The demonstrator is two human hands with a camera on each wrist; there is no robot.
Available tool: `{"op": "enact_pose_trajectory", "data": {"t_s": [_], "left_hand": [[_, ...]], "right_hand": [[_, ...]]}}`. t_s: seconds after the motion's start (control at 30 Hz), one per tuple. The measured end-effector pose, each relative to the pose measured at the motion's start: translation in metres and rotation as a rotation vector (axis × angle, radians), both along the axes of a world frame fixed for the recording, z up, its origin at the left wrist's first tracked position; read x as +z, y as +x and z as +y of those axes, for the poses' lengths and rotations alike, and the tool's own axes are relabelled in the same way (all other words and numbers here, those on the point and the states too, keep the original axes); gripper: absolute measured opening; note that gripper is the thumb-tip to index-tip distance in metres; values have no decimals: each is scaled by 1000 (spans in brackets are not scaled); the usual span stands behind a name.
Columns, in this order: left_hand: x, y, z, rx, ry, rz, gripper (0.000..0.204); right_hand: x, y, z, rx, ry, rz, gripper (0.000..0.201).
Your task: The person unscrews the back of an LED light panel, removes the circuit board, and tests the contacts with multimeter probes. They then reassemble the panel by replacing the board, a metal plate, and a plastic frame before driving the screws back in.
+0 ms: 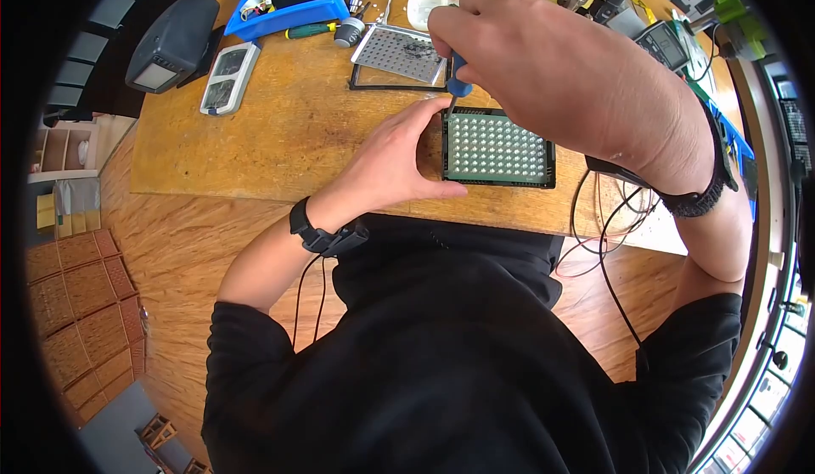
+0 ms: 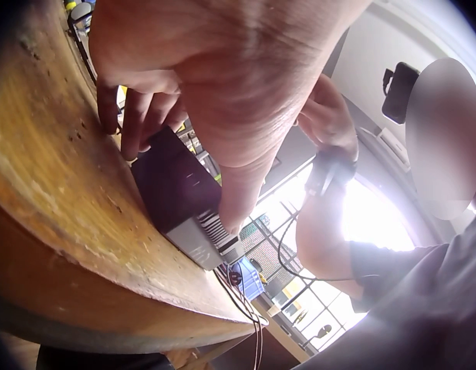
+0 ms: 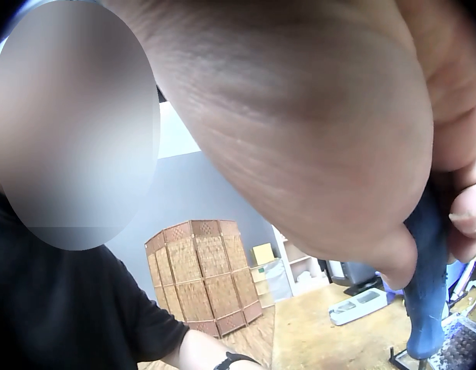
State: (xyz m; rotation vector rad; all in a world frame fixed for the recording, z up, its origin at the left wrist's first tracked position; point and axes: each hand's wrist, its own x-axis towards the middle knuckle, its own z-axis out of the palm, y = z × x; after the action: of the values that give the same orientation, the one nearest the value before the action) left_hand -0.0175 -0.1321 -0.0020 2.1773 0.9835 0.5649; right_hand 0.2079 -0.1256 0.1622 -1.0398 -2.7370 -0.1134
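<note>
A black-cased panel [image 1: 497, 147] with rows of clear domes on a green board lies face up near the table's front edge. The left hand [image 1: 386, 155] grips its left side, thumb at the near edge; in the left wrist view the fingers and thumb of that hand [image 2: 199, 100] span the dark case [image 2: 172, 181]. Over the panel's far left corner, the right hand [image 1: 560, 75] holds a blue screwdriver [image 1: 459, 86] upright, tip down at the corner. The right wrist view shows the blue handle [image 3: 428, 285] in the fingers of the right hand [image 3: 323, 131].
Behind the panel lie a perforated metal plate [image 1: 399, 53] and a black frame [image 1: 365, 86]. A blue tool tray [image 1: 293, 24], a white-framed device [image 1: 229, 79] and a dark boxy device [image 1: 174, 41] stand at the back left. Cables [image 1: 603, 236] hang at the front right edge.
</note>
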Motion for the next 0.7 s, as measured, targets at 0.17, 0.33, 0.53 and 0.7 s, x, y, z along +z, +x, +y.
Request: {"op": "enact_pose_trajectory", "data": {"t_s": [0.17,0.33,0.53,0.7], "left_hand": [[9,0,3,-20,-56,62,111],[4,-1,0,-15,-8,37,110],[6,0,-2,9,7,51,115],[4,0,-1,4,23,47,114]], "right_hand": [[-2,-2,-2,30,138,-23,19],[0,2,0,-35,46,-49,25],[2,8,7,-22,-40,6,24],[0,9,7,-35,-9,18,24]]}}
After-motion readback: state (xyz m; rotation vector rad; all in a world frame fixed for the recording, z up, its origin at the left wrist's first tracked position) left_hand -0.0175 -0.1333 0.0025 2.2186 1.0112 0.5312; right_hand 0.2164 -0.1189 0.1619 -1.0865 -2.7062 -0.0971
